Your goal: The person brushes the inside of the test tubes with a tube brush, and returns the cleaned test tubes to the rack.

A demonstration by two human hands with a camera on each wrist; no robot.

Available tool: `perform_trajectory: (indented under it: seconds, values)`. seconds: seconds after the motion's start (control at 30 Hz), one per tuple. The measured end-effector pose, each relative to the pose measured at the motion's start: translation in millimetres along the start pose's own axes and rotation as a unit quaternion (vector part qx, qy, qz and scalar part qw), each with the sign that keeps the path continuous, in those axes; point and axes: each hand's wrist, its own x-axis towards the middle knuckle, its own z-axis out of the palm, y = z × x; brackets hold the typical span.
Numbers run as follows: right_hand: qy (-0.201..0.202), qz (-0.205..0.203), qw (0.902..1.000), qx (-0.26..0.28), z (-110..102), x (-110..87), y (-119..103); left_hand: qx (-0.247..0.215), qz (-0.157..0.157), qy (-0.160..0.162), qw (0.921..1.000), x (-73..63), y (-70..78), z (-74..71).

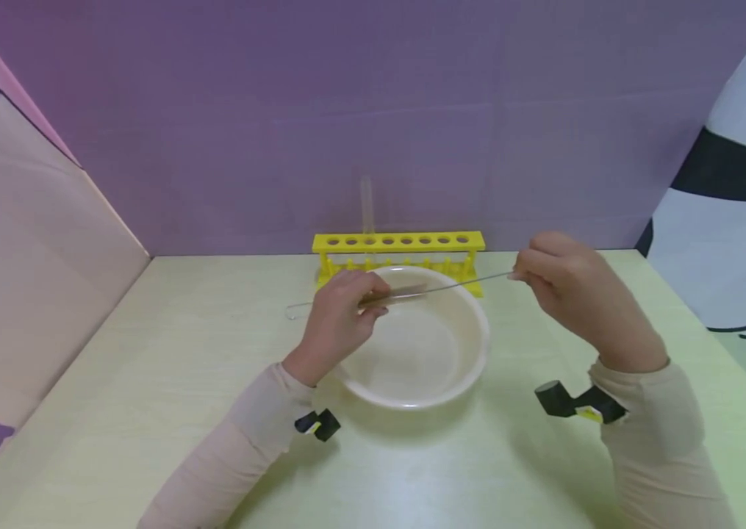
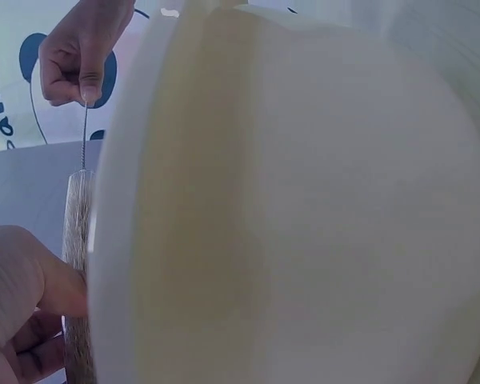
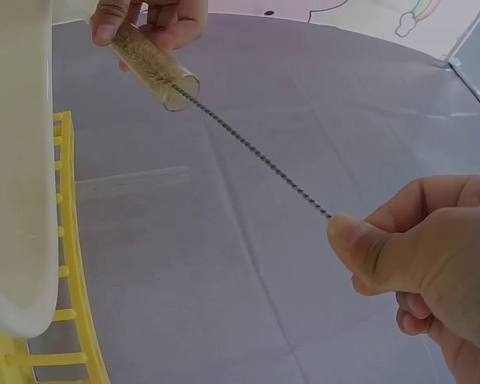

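Over the basin, my left hand (image 1: 344,312) grips a clear glass test tube (image 3: 178,96) lying nearly level, its rounded end out to the left and its mouth toward the right. Brown bristles of a test tube brush (image 3: 144,60) fill the tube near its mouth. The brush's twisted wire handle (image 3: 260,152) runs out of the mouth to my right hand (image 1: 567,290), which pinches its end between thumb and forefinger. In the left wrist view the bristly tube (image 2: 78,216) shows beside the thumb, partly covered by the basin's rim.
Below the hands stands a white round basin (image 1: 412,400). Close behind it is a yellow test tube rack (image 1: 406,241), with one clear tube (image 1: 367,202) upright in it. A purple backdrop (image 1: 346,110) rises at the table's far edge, and patterned panels flank both sides.
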Motion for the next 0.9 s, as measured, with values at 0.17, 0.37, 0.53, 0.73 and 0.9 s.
perform_trajectory:
  seconds: [0.17, 0.37, 0.53, 0.73, 0.9]
  values:
    - [0.001, -0.003, 1.0, 0.001, 1, 0.2, -1, 0.003, 0.002, -0.007, 1.0, 2.1, 3.6, 3.4]
    - [0.008, -0.012, 0.9999, 0.005, 3, 1.3, -3, -0.002, 0.004, -0.002, 1.0, 4.4, 7.0, 5.1]
    - [0.005, -0.008, 0.9999, 0.004, 5, 2.4, -5, 0.001, 0.002, -0.014, 0.9999, 6.8, 10.8, 5.8]
    - [-0.002, -0.006, 1.0, 0.005, 7, 4.0, -9, -0.004, -0.001, -0.024, 0.9997, 8.6, 14.4, 6.9]
    - [0.002, -0.017, 0.9998, 0.009, 12, 5.6, -11, -0.008, 0.008, -0.022, 0.9997, 9.6, 15.5, 8.4]
